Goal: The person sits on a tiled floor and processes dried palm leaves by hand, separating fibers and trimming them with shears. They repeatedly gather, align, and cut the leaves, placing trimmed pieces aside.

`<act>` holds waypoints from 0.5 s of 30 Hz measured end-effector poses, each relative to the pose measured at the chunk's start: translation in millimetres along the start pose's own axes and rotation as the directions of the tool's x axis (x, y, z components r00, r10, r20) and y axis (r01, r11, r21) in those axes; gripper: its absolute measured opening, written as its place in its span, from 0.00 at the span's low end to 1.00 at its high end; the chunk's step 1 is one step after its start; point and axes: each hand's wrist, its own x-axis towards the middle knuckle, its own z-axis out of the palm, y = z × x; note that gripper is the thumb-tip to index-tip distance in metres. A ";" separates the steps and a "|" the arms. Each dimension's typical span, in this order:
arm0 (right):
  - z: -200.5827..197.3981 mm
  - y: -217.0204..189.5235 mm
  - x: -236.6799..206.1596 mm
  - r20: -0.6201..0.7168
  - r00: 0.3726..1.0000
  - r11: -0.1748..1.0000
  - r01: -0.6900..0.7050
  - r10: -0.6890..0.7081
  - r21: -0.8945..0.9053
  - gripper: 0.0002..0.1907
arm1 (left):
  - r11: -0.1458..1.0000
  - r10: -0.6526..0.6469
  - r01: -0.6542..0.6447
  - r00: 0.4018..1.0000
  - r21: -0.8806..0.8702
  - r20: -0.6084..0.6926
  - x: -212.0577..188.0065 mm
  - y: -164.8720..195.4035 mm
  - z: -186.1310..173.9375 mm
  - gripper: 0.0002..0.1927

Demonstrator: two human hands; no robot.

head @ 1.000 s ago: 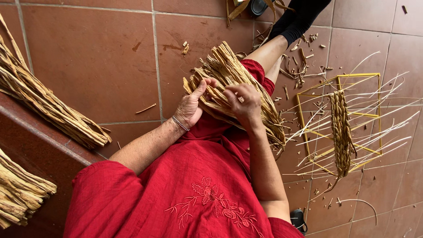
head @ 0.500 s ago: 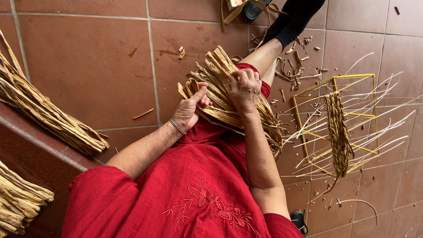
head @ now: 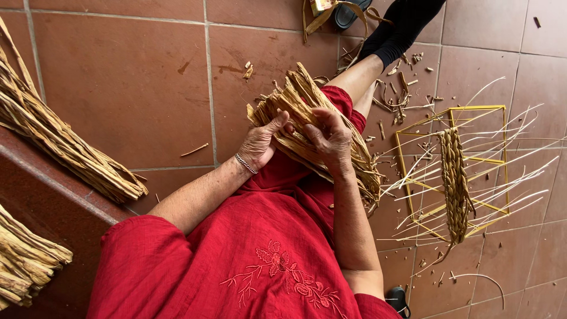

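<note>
On my lap, over the red skirt, lies a bundle of dried straw strips (head: 319,133), light, stiff and brittle I judge, so my left hand (head: 263,145) and right hand (head: 331,139) close around its middle rather than its fraying ends.

Soft, even daylight fills the scene, bright without glare. Shadows are faint and short on the tiled floor (head: 130,88). Focus is sharp throughout, with no motion blur. Grout lines bend slightly toward the edges, showing mild wide-angle distortion.
</note>
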 end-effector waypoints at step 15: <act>6.7 -0.7 -26.6 0.000 0.946 0.891 0.306 -0.325 -0.335 0.18 | 1.000 -0.010 0.010 0.992 -0.002 0.125 -21.4 16.1 37.4 0.21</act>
